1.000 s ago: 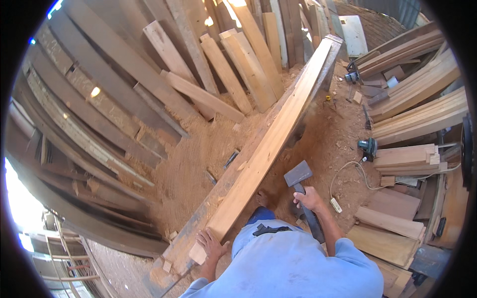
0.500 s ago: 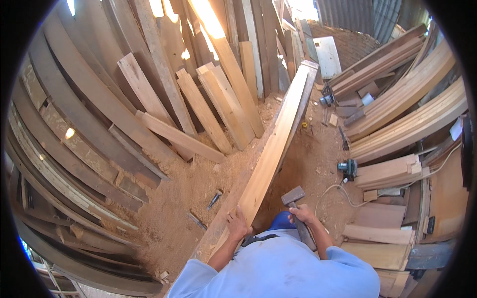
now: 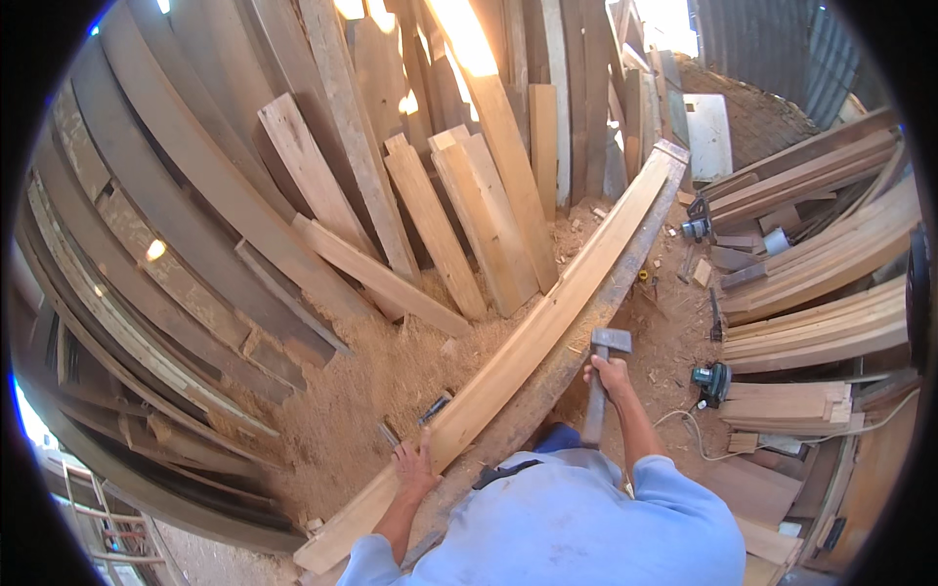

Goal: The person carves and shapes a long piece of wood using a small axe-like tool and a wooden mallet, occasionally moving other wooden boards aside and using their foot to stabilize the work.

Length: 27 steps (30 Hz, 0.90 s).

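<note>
Pale timber — a long plank [image 3: 547, 332] lies slantwise over a darker beam [image 3: 596, 313] above the sawdust floor [image 3: 371, 391]. Left hand [image 3: 418, 467] presses flat, fingers spread, on its near end; right hand [image 3: 611, 376] grips a hammer [image 3: 598, 391] just beside it.

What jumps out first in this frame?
The long pale plank running diagonally across the middle, on a darker beam, over sawdust-covered ground. The left hand presses on the plank's near end, while the right hand grips a hammer beside it. Behind, at upper left, weathered boards lean in a dense stack.
</note>
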### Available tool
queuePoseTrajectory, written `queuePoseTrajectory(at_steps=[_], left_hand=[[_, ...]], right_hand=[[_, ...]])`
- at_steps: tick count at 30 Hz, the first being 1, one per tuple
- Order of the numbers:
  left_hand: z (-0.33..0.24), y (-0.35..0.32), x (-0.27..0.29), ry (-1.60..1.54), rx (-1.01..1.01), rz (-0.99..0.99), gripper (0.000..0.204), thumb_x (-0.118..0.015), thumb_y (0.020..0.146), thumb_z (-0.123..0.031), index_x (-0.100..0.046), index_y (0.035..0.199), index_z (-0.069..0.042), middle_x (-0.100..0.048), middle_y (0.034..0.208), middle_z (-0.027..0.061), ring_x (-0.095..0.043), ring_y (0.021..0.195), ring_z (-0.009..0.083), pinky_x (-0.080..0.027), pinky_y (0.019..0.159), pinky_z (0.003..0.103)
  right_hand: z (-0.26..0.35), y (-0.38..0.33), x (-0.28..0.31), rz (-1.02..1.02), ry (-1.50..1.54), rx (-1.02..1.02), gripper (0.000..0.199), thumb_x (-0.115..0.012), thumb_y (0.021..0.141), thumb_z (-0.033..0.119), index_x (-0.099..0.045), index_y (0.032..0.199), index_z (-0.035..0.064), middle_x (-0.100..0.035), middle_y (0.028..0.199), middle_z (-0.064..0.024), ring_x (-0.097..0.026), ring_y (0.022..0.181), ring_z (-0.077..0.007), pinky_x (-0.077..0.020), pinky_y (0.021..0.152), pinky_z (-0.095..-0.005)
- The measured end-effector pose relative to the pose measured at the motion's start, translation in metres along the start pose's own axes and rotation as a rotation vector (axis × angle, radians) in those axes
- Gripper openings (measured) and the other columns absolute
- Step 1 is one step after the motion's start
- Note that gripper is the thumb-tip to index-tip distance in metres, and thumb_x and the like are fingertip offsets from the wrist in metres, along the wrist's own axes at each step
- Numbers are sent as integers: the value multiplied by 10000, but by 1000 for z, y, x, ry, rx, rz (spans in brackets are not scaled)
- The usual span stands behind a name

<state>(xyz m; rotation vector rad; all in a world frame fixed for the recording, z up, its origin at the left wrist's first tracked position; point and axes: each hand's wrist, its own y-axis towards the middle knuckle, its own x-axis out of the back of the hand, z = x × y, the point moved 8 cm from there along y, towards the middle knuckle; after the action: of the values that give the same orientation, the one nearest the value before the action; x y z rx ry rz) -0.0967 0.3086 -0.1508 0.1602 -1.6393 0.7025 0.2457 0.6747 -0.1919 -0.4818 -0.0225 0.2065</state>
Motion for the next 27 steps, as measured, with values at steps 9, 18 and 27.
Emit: queuePoseTrajectory(at_steps=[9,18,27], left_hand=[[9,15,-5,-84,175,60,1074,-942,543,-445,-420,1453,-218,-564,1178,150,-520,1134,343,-403,1005,523],[-21,-25,-11,-168,348,-13,475,-849,657,-296,-659,1071,-159,-677,1136,135,-593,1134,347,-463,970,467],[-9,-25,-6,-243,542,83,375,-790,727,-242,-676,1074,-161,-727,1028,122,-670,1052,330,-493,935,476]], right_hand=[[-3,53,-66,352,-1133,-109,431,-668,851,362,-733,847,-64,-725,857,-254,-718,950,-374,-547,895,-456],[139,128,-22,-44,-1344,237,667,-653,808,179,-456,1439,85,-302,1570,-223,-301,1411,-499,-353,1123,-537],[100,161,-128,960,-2006,689,324,-774,715,259,-742,988,87,-730,1029,-171,-651,1102,-371,-440,1019,-523]])
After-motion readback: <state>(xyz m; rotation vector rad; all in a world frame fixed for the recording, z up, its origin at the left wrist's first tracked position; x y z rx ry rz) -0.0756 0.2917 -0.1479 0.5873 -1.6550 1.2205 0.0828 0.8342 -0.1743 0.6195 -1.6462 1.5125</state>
